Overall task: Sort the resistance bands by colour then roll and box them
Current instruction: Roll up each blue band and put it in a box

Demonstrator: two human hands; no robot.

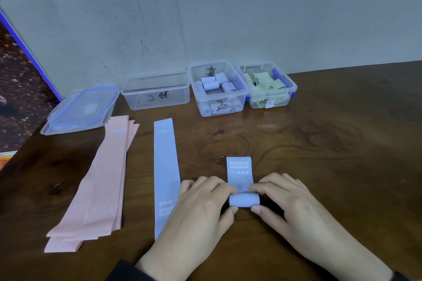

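A blue resistance band (pixel 240 172) lies on the wooden table in front of me, its near end wound into a roll (pixel 243 200). My left hand (pixel 201 205) and my right hand (pixel 287 203) pinch that roll from either side, thumbs below and fingers on top. A second blue band (pixel 164 166) marked 20 LB lies flat just left of my left hand. A stack of pink bands (pixel 102 180) lies flat further left. At the back stand an empty clear box (pixel 157 96), a box of blue rolls (pixel 217 89) and a box of green rolls (pixel 267 85).
A clear lid with blue clips (pixel 82 109) rests at the back left by the table's corner. The wall runs right behind the boxes. The table's left edge (pixel 20 155) slants toward me, with a patterned floor beyond it.
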